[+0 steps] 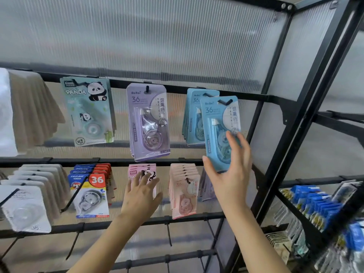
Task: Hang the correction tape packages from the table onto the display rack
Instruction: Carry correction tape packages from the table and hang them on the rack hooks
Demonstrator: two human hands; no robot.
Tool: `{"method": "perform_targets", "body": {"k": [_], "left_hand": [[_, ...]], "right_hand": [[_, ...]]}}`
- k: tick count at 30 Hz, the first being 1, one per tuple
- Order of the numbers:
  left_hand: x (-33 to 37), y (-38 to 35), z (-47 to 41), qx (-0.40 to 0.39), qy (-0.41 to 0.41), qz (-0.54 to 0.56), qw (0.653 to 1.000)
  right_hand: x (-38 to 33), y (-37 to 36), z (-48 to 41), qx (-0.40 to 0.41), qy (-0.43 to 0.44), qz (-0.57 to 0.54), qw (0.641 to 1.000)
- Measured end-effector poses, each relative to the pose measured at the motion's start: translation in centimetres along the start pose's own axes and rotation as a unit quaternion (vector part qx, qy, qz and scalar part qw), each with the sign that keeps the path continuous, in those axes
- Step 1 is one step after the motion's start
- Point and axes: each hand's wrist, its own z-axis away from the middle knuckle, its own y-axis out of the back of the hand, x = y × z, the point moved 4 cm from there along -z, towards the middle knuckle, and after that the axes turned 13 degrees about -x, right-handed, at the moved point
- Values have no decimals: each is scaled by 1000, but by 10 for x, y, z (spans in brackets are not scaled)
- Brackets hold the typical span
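Note:
My right hand grips a blue correction tape package by its lower part, with its hang hole on the tip of a black hook of the display rack. More blue packages hang behind it on the same hook. My left hand is spread with nothing in it, in front of the pink panda packages on the lower row. The table is out of view.
The upper rail also carries green panda packages and purple packages. The lower rail holds white packs, red-and-blue packs and pale pink packs. Bare hooks jut out below. A side rack at the right holds blue items.

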Motion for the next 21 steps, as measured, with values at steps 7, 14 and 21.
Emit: {"method": "perform_targets", "body": {"k": [7,14,21], "left_hand": [[0,0,3,8,10,11,1000],[0,2,3,35,26,35,998],[-2,0,1,46,38,48,997]], "right_hand": [[24,-48,-41,-71,-34,27,997],[37,-79,-57,-84,-57,16,995],[34,-77,-44,-98,-58,43,993]]}}
